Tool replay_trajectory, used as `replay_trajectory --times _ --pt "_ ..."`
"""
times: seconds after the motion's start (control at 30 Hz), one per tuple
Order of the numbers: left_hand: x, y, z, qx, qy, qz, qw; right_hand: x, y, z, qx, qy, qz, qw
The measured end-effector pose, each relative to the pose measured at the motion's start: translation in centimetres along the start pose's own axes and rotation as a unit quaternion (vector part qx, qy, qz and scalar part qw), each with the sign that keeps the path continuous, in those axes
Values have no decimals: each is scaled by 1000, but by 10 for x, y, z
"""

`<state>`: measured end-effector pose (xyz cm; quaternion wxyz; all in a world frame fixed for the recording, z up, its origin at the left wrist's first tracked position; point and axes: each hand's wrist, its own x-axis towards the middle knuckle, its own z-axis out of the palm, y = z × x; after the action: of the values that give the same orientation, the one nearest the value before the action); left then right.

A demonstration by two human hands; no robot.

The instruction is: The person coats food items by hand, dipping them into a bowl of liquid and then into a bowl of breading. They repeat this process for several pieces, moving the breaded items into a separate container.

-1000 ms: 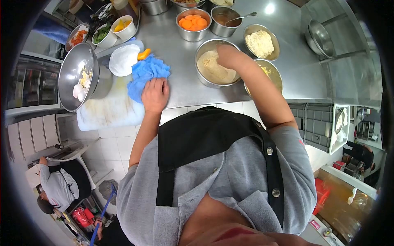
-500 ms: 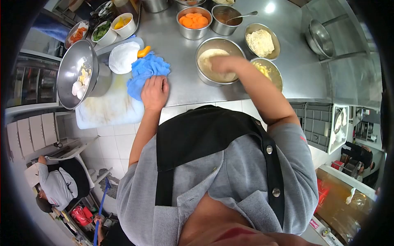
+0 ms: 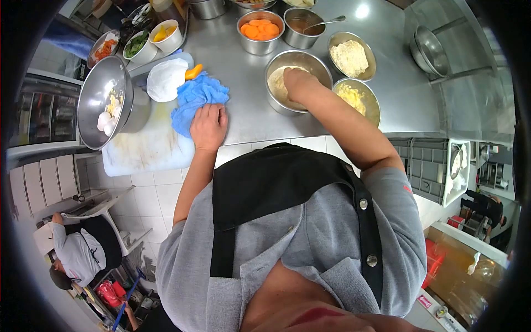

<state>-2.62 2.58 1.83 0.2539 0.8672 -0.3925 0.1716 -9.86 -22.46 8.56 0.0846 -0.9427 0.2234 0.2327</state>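
My right hand (image 3: 300, 83) reaches down into a steel bowl (image 3: 316, 62) of pale, flour-like mix (image 3: 276, 83). Its fingertips are hidden in the bowl, so I cannot see whether they hold anything. To the left, my left hand (image 3: 209, 126) rests with curled fingers on the near edge of a crumpled blue cloth (image 3: 202, 91), at the counter's edge. Beside the cloth are a white, rounded piece (image 3: 167, 80) and an orange handle-like object (image 3: 193, 72). A bowl of yellow pieces (image 3: 352, 98) and a bowl of pale, lumpy food (image 3: 349, 58) stand right of the mix.
A large steel bowl (image 3: 88, 102) with eggs tilts above the white cutting board (image 3: 146, 157). Sliced carrots (image 3: 260, 30) and a pot with a spoon (image 3: 303, 36) stand at the back. Stacked empty bowls (image 3: 431, 52) are far right. Co-workers (image 3: 83, 249) are behind.
My right hand has shifted left and deeper inside the bowl of pale mix. My left hand stays on the cloth. Behind, the blue pole has moved lower.
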Motion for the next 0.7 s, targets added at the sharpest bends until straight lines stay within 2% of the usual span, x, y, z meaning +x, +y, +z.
replay_trajectory --times 0.07,0.17,0.27,0.37,0.47,0.57,0.67,0.7 --pt "1 0 0 -3 1 0 1000 5 7 -2 -1 -1 -10 1000" --pt "0 1 -1 -9 11 0 1000 -3 15 -23 66 -36 -46 996" --pt "0 -2 2 -10 12 4 1000 -4 17 -22 74 -19 -62 995" --pt "1 -1 1 -3 17 7 1000 6 18 -19 4 -89 -37 995" --pt "1 0 0 -10 16 8 1000 7 23 -28 18 -15 -57 998" --pt "1 0 1 -11 15 7 1000 4 20 -35 67 22 -99 993" --pt "2 1 0 -2 11 5 1000 13 11 6 54 36 -80 995" --pt "3 1 0 -2 14 7 1000 26 14 -7 53 -68 -83 993"
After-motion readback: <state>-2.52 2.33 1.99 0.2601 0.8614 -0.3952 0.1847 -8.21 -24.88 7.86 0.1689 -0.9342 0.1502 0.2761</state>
